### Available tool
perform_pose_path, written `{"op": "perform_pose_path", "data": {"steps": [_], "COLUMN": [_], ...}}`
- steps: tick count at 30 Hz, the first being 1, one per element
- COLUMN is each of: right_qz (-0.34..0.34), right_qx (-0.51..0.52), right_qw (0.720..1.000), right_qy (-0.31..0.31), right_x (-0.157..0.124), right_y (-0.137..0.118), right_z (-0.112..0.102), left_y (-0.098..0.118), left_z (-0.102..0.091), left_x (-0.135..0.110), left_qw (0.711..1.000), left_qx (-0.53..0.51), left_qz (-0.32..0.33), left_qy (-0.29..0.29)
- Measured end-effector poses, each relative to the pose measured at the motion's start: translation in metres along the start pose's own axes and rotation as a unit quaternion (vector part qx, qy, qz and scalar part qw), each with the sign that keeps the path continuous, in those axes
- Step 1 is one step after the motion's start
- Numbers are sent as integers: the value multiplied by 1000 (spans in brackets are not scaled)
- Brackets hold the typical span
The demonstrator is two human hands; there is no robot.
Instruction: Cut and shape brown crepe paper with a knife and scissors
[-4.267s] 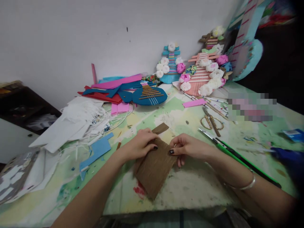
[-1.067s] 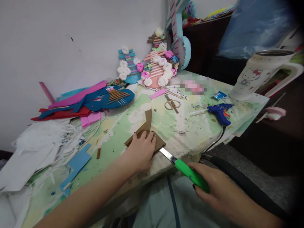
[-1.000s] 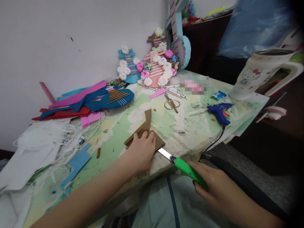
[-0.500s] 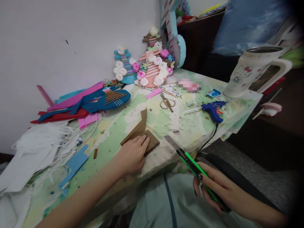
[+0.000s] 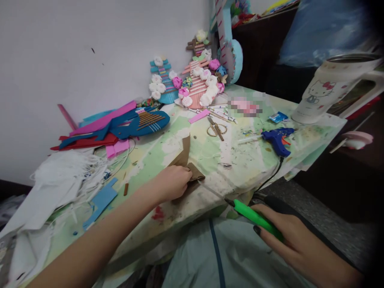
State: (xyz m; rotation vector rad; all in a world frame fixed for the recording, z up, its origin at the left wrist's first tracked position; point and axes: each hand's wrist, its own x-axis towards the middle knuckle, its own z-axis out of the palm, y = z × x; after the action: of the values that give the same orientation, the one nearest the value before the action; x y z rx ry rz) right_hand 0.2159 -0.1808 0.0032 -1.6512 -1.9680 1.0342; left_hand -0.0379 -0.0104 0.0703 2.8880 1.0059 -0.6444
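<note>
My left hand (image 5: pixel 170 184) presses down with curled fingers on a folded brown sheet (image 5: pixel 186 160) lying near the front edge of the paint-stained table (image 5: pixel 240 160). My right hand (image 5: pixel 288 244) is closed round the green handle of a utility knife (image 5: pixel 255 218), held below the table edge over my lap. The knife's thin blade (image 5: pixel 211 191) points up and left, its tip right beside the brown sheet's lower corner.
Gold scissors (image 5: pixel 216 129), a blue glue gun (image 5: pixel 277 140) with its cord over the edge, and a cartoon-cat mug (image 5: pixel 327 88) sit to the right. Foam sheets (image 5: pixel 120 124), white scraps (image 5: pixel 66 180) and flower-decorated crafts (image 5: pixel 195 84) crowd the left and back.
The knife, lifted clear of the brown sheet half a second ago, is back with its blade tip at the sheet's corner. My left hand has curled its fingers over the sheet.
</note>
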Motion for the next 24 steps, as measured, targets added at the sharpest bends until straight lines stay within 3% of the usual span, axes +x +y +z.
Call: {"op": "perform_pose_path", "data": {"steps": [6, 11, 17, 24], "right_qz": [-60, -69, -86, -89], "right_qx": [-116, -175, -170, -163], "right_qw": [991, 979, 970, 973], "right_qy": [40, 81, 152, 140], "right_x": [1, 13, 19, 12], "right_y": [-10, -18, -24, -29], "right_z": [4, 14, 23, 27], "left_y": [1, 6, 20, 33], "left_z": [-13, -15, -14, 4], "left_x": [7, 10, 4, -1], "left_qw": [999, 998, 996, 989], "left_qx": [28, 52, 86, 132], "left_qz": [0, 0, -16, -65], "left_qy": [-31, -24, -13, 20]}}
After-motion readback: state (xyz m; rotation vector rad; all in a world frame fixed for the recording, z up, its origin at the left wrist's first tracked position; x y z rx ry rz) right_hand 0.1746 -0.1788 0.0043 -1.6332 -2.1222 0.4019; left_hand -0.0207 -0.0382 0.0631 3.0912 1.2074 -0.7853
